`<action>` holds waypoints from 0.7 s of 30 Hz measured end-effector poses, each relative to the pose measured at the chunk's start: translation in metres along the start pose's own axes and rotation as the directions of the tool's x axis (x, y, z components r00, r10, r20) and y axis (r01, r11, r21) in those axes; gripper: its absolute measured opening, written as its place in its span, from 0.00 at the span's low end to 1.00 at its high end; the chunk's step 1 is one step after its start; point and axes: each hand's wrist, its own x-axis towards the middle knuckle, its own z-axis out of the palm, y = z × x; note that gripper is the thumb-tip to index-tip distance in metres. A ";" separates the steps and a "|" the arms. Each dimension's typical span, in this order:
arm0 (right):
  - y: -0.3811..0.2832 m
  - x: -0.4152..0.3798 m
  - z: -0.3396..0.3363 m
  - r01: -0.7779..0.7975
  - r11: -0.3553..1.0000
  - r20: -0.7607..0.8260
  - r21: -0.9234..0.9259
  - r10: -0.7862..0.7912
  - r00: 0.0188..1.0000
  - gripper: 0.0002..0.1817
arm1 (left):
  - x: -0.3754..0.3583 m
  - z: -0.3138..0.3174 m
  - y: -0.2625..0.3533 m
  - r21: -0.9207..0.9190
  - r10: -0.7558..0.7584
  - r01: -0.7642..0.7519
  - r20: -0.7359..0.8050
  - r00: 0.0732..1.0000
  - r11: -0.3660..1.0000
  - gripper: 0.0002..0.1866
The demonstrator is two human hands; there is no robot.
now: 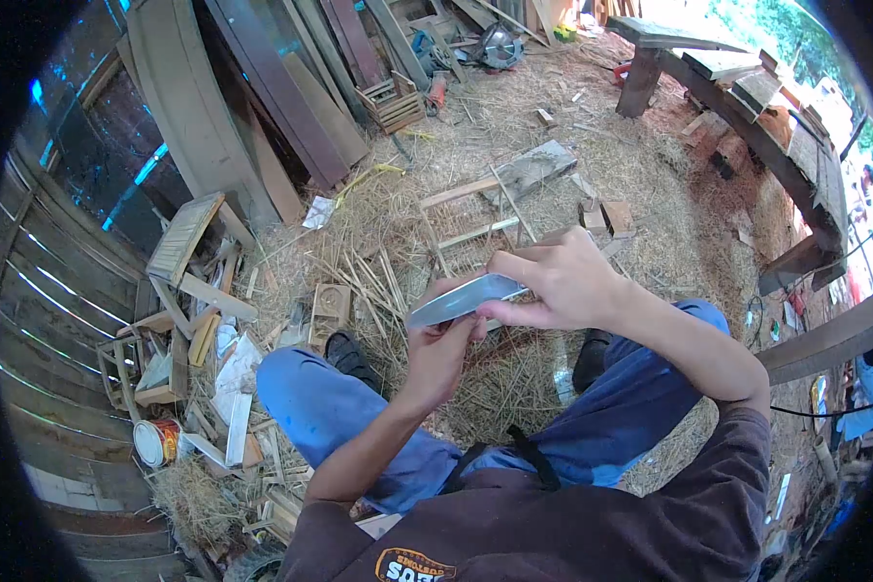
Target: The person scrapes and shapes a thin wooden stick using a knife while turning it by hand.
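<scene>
Both hands are raised above the lap, close together around a flat, thin, pale grey piece (464,299) with a smooth, slightly shiny face. Its exact kind cannot be made out. My left hand (438,347) grips it from below and behind at its left part, the fingers partly hidden by the piece. The right end is pinched between the thumb and curled fingers of my right hand (561,281). On the ground beyond the hands lies a light wooden frame (470,231) of thin slats, with a weathered board (538,167) at its far end.
Wood shavings and loose sticks cover the ground. Tall planks (199,107) lean at the back left, near a slatted wooden crate (393,104) and a circular saw (500,46). A paint can (155,441) stands at left. A long wooden bench (747,92) runs along the right.
</scene>
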 end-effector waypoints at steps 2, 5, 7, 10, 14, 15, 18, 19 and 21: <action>0.002 -0.001 0.000 0.004 1.000 -0.019 0.017 -0.004 1.000 0.21 | 0.001 -0.006 -0.004 -0.027 0.046 -0.044 0.065 0.997 0.999 0.19; 0.000 0.001 -0.005 0.005 1.000 -0.046 0.003 -0.005 0.999 0.21 | 0.001 -0.004 -0.001 -0.059 0.044 -0.040 0.059 0.997 0.997 0.20; 0.002 0.002 -0.006 0.020 1.000 -0.060 0.007 -0.020 0.998 0.21 | 0.001 -0.002 0.001 -0.073 0.032 -0.029 0.047 0.998 0.997 0.19; 0.003 0.003 -0.010 0.028 1.000 -0.064 0.011 -0.027 0.998 0.22 | 0.001 -0.004 0.003 -0.065 0.028 -0.024 0.055 0.998 0.998 0.17; 0.005 0.004 -0.010 0.031 0.999 -0.073 -0.007 -0.032 0.997 0.22 | 0.000 0.001 0.010 -0.069 -0.024 0.026 0.030 0.999 0.997 0.14; 0.005 0.004 -0.011 0.035 0.999 -0.085 -0.002 -0.035 0.996 0.21 | 0.001 0.002 0.011 -0.088 -0.047 0.049 0.022 0.999 0.995 0.13; 0.008 0.005 -0.010 0.044 0.999 -0.113 0.001 -0.043 0.993 0.21 | 0.002 -0.003 0.013 -0.079 -0.004 0.012 0.100 0.995 0.997 0.11; 0.010 0.004 -0.009 0.040 0.999 -0.117 -0.009 -0.040 0.992 0.21 | 0.002 -0.001 0.014 -0.105 -0.008 0.017 0.083 0.997 0.994 0.09; 0.012 0.004 -0.010 0.038 0.999 -0.126 -0.027 -0.041 0.991 0.20 | 0.002 0.006 0.018 -0.157 -0.016 0.024 0.050 0.999 0.987 0.06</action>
